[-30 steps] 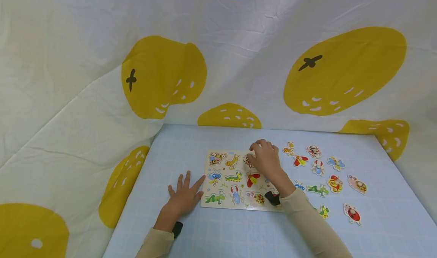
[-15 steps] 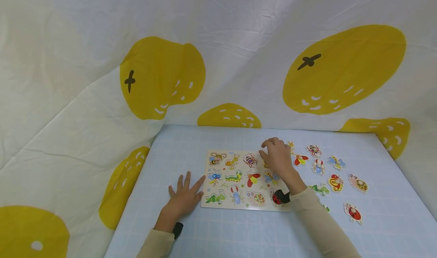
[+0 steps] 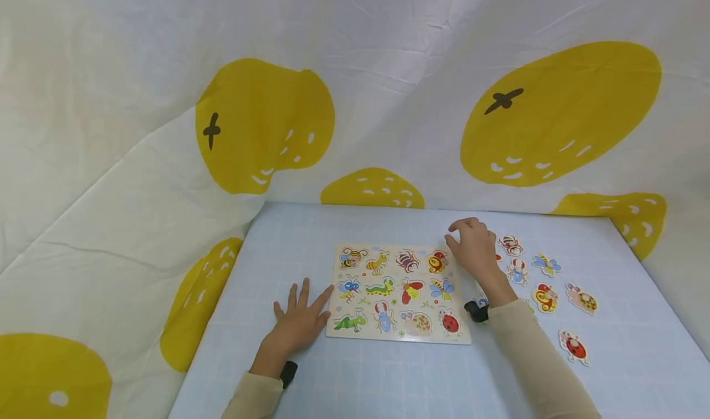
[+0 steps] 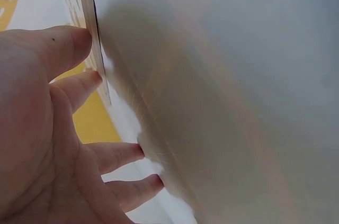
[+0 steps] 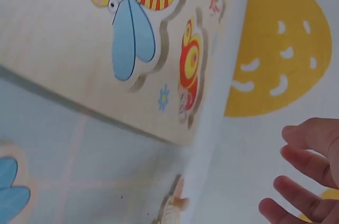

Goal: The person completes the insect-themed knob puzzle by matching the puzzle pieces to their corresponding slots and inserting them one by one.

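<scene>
Across the pale blue table (image 3: 333, 382), I have the board (image 5: 63, 49) lying flat: a thin, smooth slab of light wood with insect shapes sunk into it, the dragonfly (image 5: 124, 44) crisply stepped at its outline. To its right lie loose pieces (image 3: 546, 297), thin and cut to each insect's contour with pale rims; on one, edge-on in my right wrist view, a small round knob (image 5: 181, 203) sticks up.

The left hand (image 3: 299, 323) lies palm down with fingers spread, beside the board's left edge, the thumb and index tips touching it. Just off the upper right corner I see the right hand (image 3: 476, 249) over some of the pieces, fingers bent and slightly apart, thumb parted from them. I cannot tell whether any tip touches a piece.

Cream sleeves (image 3: 540, 357) cover both arms. Behind hangs creased white cloth (image 3: 388, 98) printed with rounded yellow fruit.
</scene>
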Demonstrator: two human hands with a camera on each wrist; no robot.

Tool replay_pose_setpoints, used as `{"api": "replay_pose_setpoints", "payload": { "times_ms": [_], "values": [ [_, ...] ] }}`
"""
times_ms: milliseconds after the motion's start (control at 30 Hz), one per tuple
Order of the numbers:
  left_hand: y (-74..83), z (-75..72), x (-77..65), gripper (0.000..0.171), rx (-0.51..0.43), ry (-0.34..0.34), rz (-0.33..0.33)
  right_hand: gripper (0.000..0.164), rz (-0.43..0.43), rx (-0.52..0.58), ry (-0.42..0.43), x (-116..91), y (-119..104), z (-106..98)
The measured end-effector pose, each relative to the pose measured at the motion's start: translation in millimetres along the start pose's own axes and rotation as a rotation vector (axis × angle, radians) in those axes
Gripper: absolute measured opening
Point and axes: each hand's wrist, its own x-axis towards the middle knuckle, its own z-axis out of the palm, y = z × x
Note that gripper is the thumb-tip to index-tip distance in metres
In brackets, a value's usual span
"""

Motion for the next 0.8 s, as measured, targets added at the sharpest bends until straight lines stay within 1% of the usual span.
{"api": "replay_pose_setpoints", "payload": {
  "times_ms": [267,433,667,800],
  "values": [
    [-2.2,3.7,0.6,0.058,-0.01,-0.01,-0.001,0.021,0.064,-0.008,-0.021,8,26,-1],
    [-2.9,4.8,0.4,0.058,-0.012,-0.015,-0.004,0.023,0.111,-0.009,-0.059,10,40,2],
    [-1.8,4.4,1.1,0.058,-0.016,-0.018,-0.003,0.025,0.174,-0.031,-0.116,12,53,6],
    [-2.1,3.4,1.1,0.058,-0.02,-0.018,-0.005,0.026,0.209,-0.04,-0.148,13,57,4]
  ]
}}
